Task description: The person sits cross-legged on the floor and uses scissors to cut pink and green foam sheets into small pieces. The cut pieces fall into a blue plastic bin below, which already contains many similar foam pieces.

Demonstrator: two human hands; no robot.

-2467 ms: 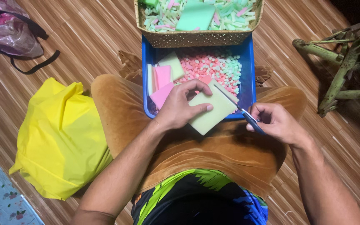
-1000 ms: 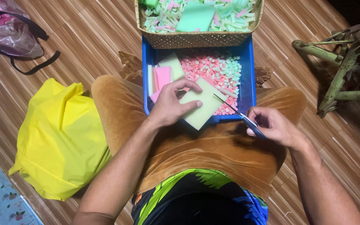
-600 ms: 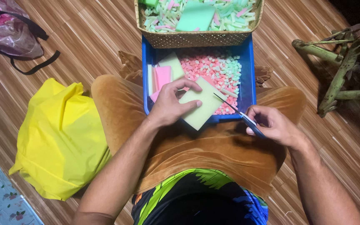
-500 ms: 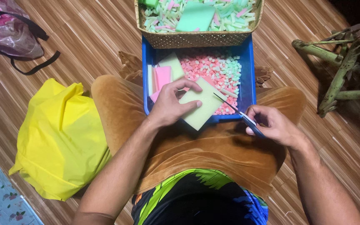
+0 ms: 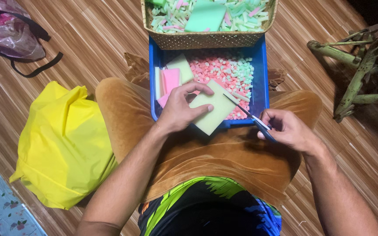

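The pale green foam sheet lies tilted over the near edge of the blue tray, pinned flat under the left hand, whose grip is closed on its left part. The scissors come in from the sheet's right — blades pointing up-left, tips at its upper right edge. The right hand holds the handles closed in its grip, just right of the sheet. The sheet's long axis runs roughly across the blades' line — the right hand is the cutting side.
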